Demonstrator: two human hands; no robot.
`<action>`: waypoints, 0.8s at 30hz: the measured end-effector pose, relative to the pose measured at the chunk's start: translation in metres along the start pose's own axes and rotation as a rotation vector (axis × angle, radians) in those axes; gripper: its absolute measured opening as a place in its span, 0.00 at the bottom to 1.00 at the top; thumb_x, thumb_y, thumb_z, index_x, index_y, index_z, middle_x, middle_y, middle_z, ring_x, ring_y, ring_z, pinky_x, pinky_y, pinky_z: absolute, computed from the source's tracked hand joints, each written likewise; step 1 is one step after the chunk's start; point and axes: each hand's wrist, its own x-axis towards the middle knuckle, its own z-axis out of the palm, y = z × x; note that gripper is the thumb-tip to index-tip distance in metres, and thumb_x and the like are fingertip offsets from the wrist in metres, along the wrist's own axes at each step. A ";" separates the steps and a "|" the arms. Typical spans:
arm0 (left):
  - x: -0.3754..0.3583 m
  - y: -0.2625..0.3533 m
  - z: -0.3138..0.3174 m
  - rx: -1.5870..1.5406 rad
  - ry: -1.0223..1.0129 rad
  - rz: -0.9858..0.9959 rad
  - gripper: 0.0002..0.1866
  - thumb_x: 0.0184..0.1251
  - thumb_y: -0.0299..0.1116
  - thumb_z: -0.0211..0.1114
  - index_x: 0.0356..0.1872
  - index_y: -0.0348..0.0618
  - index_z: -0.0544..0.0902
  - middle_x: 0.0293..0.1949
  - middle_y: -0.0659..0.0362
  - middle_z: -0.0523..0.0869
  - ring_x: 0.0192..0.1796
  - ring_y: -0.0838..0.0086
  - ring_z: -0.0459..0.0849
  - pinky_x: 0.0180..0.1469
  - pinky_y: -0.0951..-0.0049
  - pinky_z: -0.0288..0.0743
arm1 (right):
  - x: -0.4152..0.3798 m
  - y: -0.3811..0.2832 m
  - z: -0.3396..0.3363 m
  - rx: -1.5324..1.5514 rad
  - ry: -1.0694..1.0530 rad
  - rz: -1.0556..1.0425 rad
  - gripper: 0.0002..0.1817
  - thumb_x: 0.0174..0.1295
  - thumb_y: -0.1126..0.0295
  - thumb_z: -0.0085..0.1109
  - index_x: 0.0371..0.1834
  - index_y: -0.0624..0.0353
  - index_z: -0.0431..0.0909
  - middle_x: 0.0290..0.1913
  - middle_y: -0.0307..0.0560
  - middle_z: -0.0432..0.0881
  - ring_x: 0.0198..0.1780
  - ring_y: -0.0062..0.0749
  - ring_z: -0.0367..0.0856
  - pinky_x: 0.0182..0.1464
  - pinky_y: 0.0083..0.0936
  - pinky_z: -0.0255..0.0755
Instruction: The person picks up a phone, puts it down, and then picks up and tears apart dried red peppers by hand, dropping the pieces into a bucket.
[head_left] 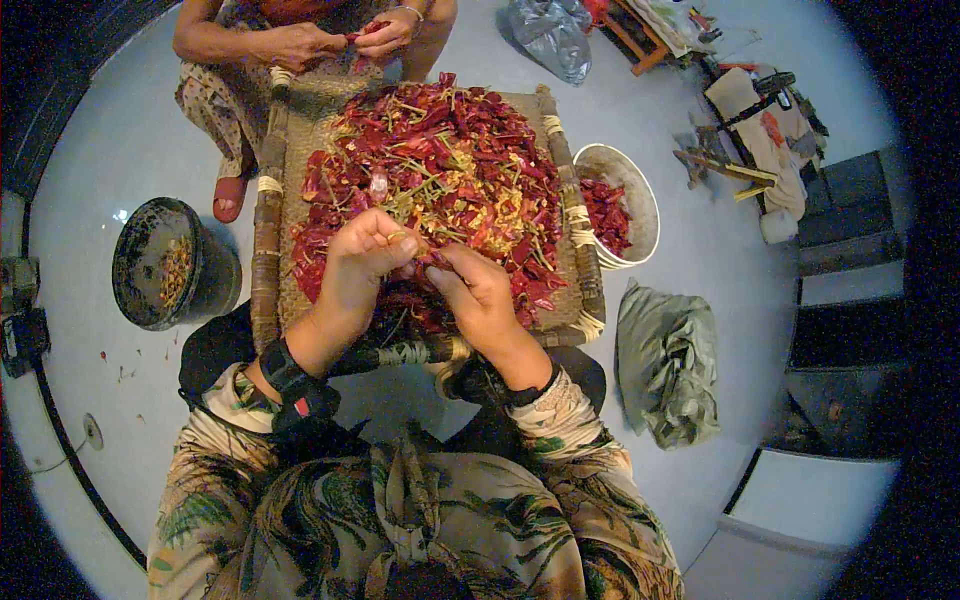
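One red chilli (428, 264) | between both hands (358, 258) | long axis, direction obscured

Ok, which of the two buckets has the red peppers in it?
The white bucket, to the right of the woven tray: red peppers lie inside. The black bucket, on the tray's left, holds small yellowish-brown bits instead.

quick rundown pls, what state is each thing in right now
left hand: grip shut on a pepper
right hand: grip shut on the same pepper
pepper: dark red, pinched between both hands
pepper pile: heaped, loose
woven tray: mostly covered, bare at upper left
black bucket: open, some bits inside
white bucket: open, partly filled with red pieces
green sack: crumpled on the floor
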 end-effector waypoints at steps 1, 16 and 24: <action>0.000 -0.001 -0.001 -0.053 -0.004 -0.041 0.07 0.59 0.29 0.64 0.31 0.42 0.73 0.27 0.61 0.80 0.26 0.82 0.74 0.32 0.81 0.69 | 0.000 0.000 0.000 -0.007 0.001 -0.016 0.07 0.57 0.73 0.57 0.36 0.66 0.76 0.30 0.55 0.77 0.33 0.46 0.78 0.35 0.32 0.70; 0.004 -0.008 -0.002 -0.054 -0.041 -0.060 0.10 0.58 0.29 0.66 0.37 0.42 0.74 0.31 0.63 0.80 0.33 0.82 0.77 0.35 0.82 0.70 | 0.000 0.004 0.005 -0.048 0.060 0.065 0.07 0.61 0.71 0.54 0.30 0.64 0.71 0.25 0.53 0.73 0.26 0.41 0.73 0.30 0.30 0.66; -0.006 0.004 0.007 0.541 0.094 0.160 0.06 0.59 0.24 0.63 0.32 0.42 0.73 0.30 0.63 0.80 0.32 0.82 0.76 0.35 0.81 0.70 | -0.001 0.010 0.009 -0.203 0.087 -0.072 0.06 0.57 0.73 0.57 0.31 0.64 0.73 0.27 0.56 0.74 0.29 0.51 0.75 0.31 0.36 0.69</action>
